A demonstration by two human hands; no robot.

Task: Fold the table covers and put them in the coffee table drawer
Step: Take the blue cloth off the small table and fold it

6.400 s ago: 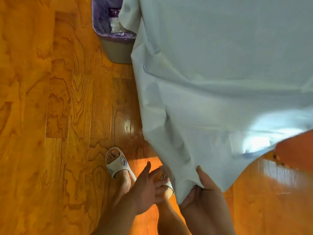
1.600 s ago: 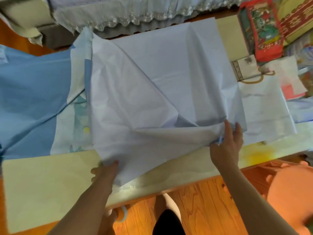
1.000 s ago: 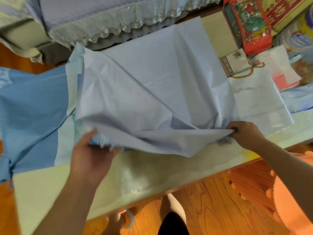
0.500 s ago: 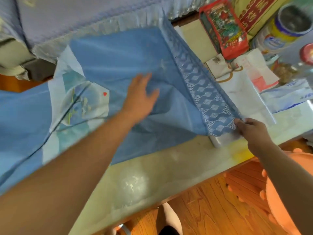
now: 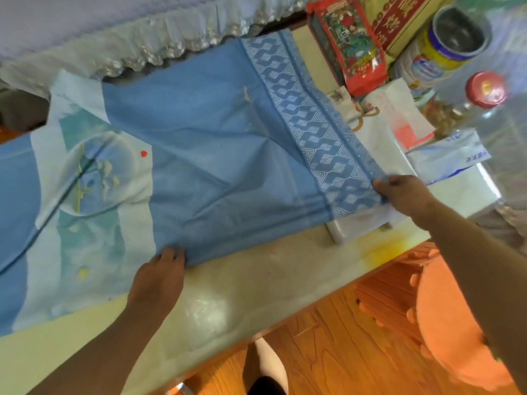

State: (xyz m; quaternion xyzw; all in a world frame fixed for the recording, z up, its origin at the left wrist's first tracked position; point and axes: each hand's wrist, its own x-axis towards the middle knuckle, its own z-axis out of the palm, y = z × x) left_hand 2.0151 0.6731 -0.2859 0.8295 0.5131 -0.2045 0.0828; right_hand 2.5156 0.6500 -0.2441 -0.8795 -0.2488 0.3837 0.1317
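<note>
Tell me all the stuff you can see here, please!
table cover: one, blue with a patterned border, folded on the table.
table: one, cream, running across the middle.
snack bag: one, red, far right of the table.
tin: one, blue and yellow, far right.
jar lid: one, red, right edge.
paper bag: one, white, under the cover's right end.
stool: one, orange, on the wood floor.
hands: left and right, each at a near corner of the cover.

Table cover (image 5: 216, 155) on coffee table (image 5: 256, 283)
</note>
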